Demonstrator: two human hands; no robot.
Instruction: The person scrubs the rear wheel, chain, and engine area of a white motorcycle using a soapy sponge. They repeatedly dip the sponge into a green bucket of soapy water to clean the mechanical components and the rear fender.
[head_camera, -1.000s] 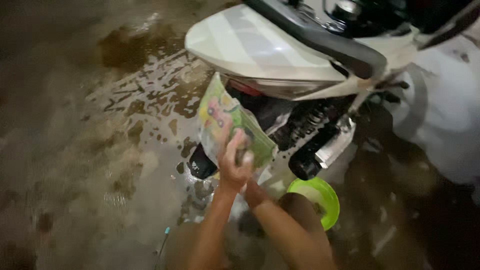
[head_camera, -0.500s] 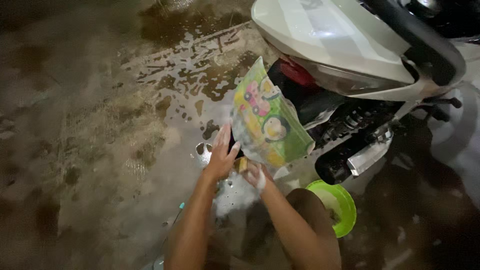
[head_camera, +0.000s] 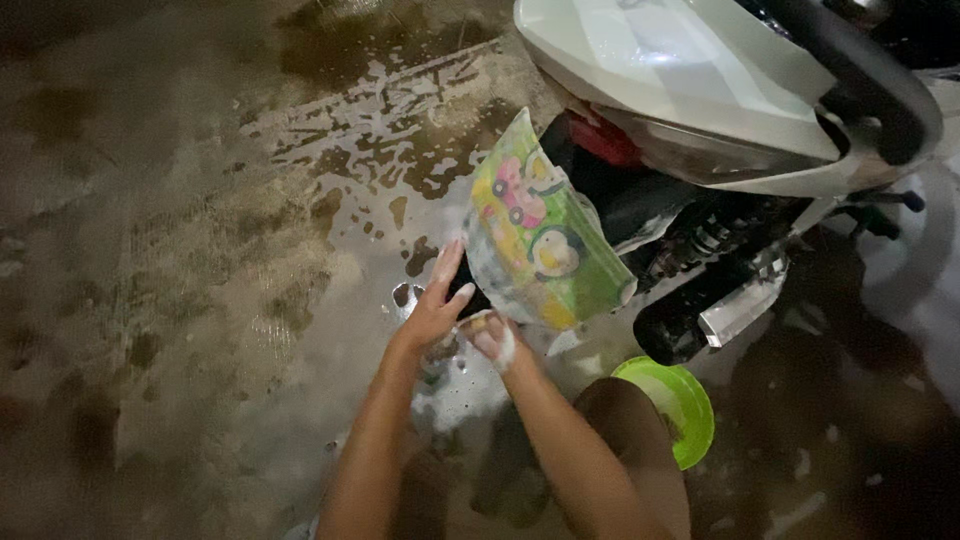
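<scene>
A: What is the left hand (head_camera: 432, 312) doing?

B: Its fingers (head_camera: 447, 262) are lying spread and flat against the lower edge of the colourful cartoon mudflap (head_camera: 540, 235), which is hanging behind the white scooter (head_camera: 690, 90).

A: And the right hand (head_camera: 492, 338)?

B: It is sitting just beside the left, soapy, its fingers curling around a small yellowish sponge (head_camera: 473, 325) under the flap.

A: Anything nearby?

B: A green basin (head_camera: 685, 405) is resting to the right of both hands on the wet concrete floor (head_camera: 200, 250).
</scene>
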